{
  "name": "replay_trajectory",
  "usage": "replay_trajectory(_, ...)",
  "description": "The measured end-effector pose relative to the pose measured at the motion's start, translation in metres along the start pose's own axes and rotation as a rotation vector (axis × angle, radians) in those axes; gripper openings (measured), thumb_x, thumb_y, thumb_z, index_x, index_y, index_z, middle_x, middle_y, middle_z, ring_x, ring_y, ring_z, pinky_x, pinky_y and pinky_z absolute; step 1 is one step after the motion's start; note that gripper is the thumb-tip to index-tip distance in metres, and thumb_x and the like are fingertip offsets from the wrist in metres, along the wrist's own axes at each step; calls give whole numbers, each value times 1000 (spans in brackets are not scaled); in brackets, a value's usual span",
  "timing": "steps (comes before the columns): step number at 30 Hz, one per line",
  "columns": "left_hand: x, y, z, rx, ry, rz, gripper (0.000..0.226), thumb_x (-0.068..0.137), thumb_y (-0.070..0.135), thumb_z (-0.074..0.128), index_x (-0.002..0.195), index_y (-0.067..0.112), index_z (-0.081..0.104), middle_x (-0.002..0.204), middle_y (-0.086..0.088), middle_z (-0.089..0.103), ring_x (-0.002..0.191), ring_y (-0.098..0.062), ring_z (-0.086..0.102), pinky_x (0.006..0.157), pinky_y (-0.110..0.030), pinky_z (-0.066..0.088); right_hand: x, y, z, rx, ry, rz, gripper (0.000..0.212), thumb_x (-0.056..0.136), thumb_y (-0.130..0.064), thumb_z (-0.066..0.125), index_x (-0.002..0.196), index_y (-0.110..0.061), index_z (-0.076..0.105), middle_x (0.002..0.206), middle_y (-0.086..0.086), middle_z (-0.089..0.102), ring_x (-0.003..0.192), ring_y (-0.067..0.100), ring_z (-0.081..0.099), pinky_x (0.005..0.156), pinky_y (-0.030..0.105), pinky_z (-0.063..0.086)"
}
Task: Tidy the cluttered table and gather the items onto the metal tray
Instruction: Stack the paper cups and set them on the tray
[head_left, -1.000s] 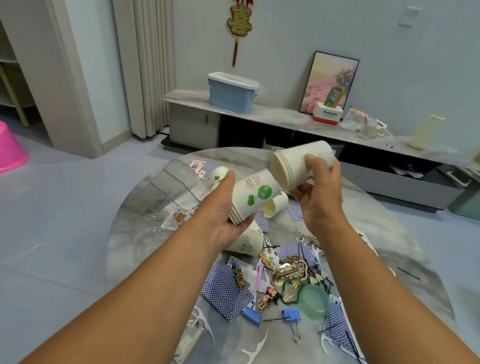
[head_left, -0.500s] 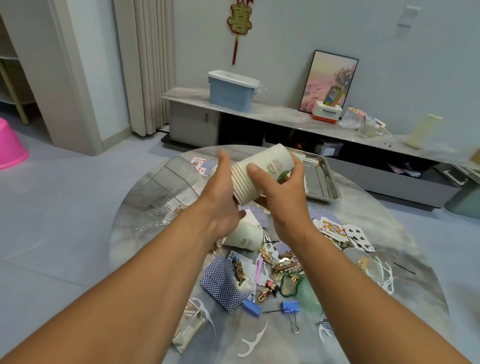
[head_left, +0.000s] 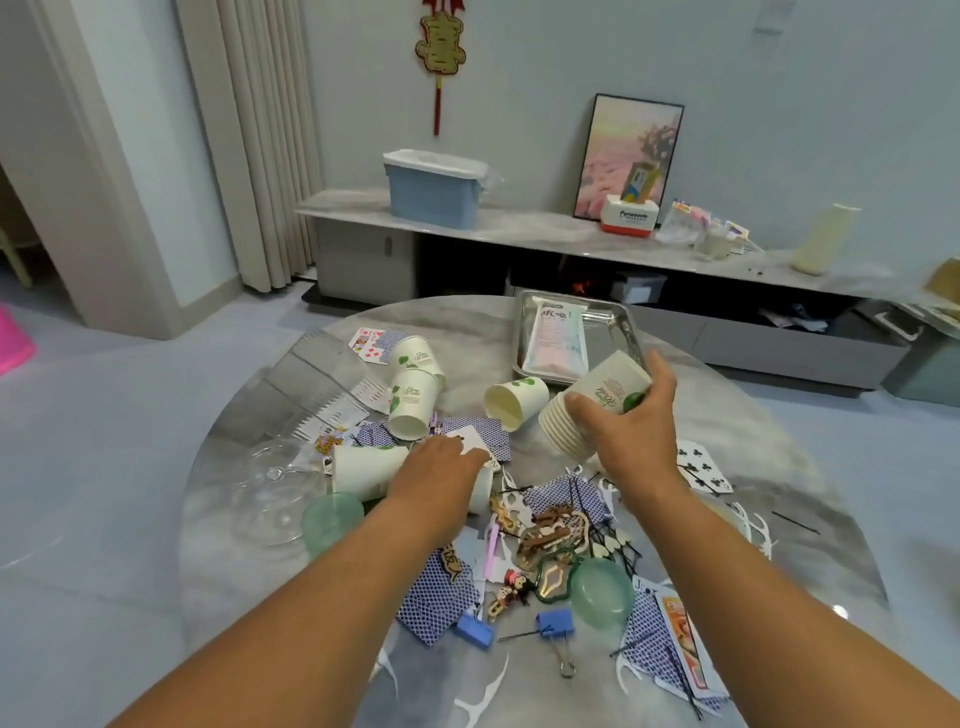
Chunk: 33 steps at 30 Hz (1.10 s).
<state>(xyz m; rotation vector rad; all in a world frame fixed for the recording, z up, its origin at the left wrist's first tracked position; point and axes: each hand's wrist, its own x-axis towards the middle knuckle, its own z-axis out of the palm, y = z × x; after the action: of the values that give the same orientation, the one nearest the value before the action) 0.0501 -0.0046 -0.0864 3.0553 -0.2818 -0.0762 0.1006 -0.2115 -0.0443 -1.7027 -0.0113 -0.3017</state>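
The right hand (head_left: 631, 415) grips a nested stack of white paper cups (head_left: 587, 410) printed with green leaves; the stack lies tilted, its ribbed rims pointing down and to the left and its base up toward the rectangular metal tray (head_left: 626, 325). The thumb crosses the near side of the stack and the other fingers wrap over the far side, so the cups sit deep in the palm, just in front of the tray's near edge and raised off the round grey marble-patterned table (head_left: 260, 426). The tray stands at the far side of the table and carries a flat white plastic pouch (head_left: 556, 338). The left hand (head_left: 441, 475) reaches palm down over a single white paper cup lying on its side (head_left: 363, 470), well to the left of the tray and nearer the person; the fingers extend past the cup's rim onto a blue-backed playing card (head_left: 480, 439), and whether they clasp the cup cannot be told, since the hand hides the contact. Another cup lying on its side with its mouth toward the camera (head_left: 514, 402) rests between the two hands, just left of the held stack. Two further printed cups (head_left: 413, 382) lie farther left of the tray, beside scattered cards. Near the table's front edge lie two blue binder clips (head_left: 556, 623) and a translucent green lid (head_left: 600, 592).
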Motion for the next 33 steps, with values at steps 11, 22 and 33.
replay_trajectory(11, 13, 19, -19, -1040, 204, -213, 85, 69, 28, 91, 141, 28, 45, 122, 9, 61, 98, -9, 65, 80, -30, 58, 3, -25, 2, 138, 10, -58, 98, 79, -21, 86, 154, -37, 24, 127, -11, 54, 109, 5, 62, 99, 39, 56)
replay_trajectory(22, 7, 37, -45, -1617, 176, -119, 106, 74, -2, 79, 151, 45, 24, 132, -2, 59, 113, -23, 66, 98, -47, 55, -7, -34, 24, -11, -171, -196, 88, 75, -26, 85, 145, -44, 34, 102, -30, 65, 93, -4, 67, 77, 13, 54)
replay_trajectory(33, 6, 31, -83, -2530, 230, -362, 68, 95, 60, 55, 133, 5, 60, 125, -21, 68, 112, -35, 68, 107, -44, 48, -23, -55, 59, 149, -302, -148, 50, 91, -51, 62, 137, -41, 46, 115, -13, 67, 106, 4, 66, 86, 21, 52)
